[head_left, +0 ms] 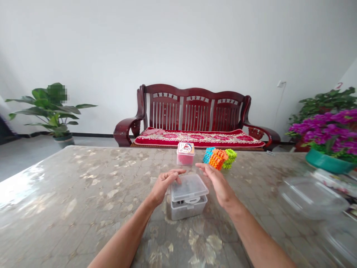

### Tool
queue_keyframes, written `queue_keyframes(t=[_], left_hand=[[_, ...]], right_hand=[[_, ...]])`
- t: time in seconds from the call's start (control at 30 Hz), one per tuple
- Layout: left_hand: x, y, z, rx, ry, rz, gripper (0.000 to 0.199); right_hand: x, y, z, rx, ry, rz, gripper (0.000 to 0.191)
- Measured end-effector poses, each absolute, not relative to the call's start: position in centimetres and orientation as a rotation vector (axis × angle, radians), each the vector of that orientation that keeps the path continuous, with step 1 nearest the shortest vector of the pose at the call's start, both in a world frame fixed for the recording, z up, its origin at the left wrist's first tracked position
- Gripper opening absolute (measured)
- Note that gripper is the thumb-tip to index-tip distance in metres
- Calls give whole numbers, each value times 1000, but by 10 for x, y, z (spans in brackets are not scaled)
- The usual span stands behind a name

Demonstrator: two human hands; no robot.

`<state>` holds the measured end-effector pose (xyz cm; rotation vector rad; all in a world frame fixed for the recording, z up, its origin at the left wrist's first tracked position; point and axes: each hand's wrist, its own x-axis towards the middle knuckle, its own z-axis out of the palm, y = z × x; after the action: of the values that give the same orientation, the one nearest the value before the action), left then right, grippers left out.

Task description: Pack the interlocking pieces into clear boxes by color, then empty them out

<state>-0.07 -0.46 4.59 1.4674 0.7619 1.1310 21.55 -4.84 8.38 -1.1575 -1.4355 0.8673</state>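
Observation:
A clear plastic box (188, 210) stands on the patterned tablecloth (111, 201) in front of me. Its lid (189, 188) lies tilted over the top, with a gap along the front edge where white and dark items show inside. At the box's left rear corner is my left hand (165, 184), fingers apart, the fingertips over the lid. My right hand (217, 182) is beside the right rear side of the box, fingers extended and holding nothing. Behind the box sits a smaller container with pink contents (185, 159). Blue, orange and green beaded blocks (219, 159) stand just beyond my right hand.
Clear plastic containers (312, 197) lie on the table at the right, near a green pot of purple flowers (331, 160). A dark red wooden bench (195, 111) stands behind the table. A potted plant (63, 139) is on the floor at the left.

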Motion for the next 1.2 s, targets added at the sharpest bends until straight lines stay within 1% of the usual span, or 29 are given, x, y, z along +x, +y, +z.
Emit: queue_keyframes(t=[0.13,0.33,0.57,0.67,0.83,1.07,1.13,1.2], left_hand=[[0,-9,55,1603,816,1036,39],[4,-12,61,1776,887,986,39],[1,-13,66,2048,980,854,20],[1,-19,69,2186,995,789,17],[5,-29,62,2309,1066,839,35],[5,-31,62,2425,1069,755,38],[5,-31,65,2433,1062,743,38],[4,-31,66,2429,1063,723,39]], right_hand=[[208,-51,84,-1205,-1708,691,44],[196,-50,73,-1313,-2029,378,44],[185,-55,66,-1395,-2134,124,40],[182,-56,67,-1424,-2160,73,38],[180,-57,68,-1438,-2161,35,37],[180,-58,63,-1425,-2154,-43,39],[186,-57,63,-1395,-2202,-9,45],[195,-57,66,-1347,-2304,89,61]])
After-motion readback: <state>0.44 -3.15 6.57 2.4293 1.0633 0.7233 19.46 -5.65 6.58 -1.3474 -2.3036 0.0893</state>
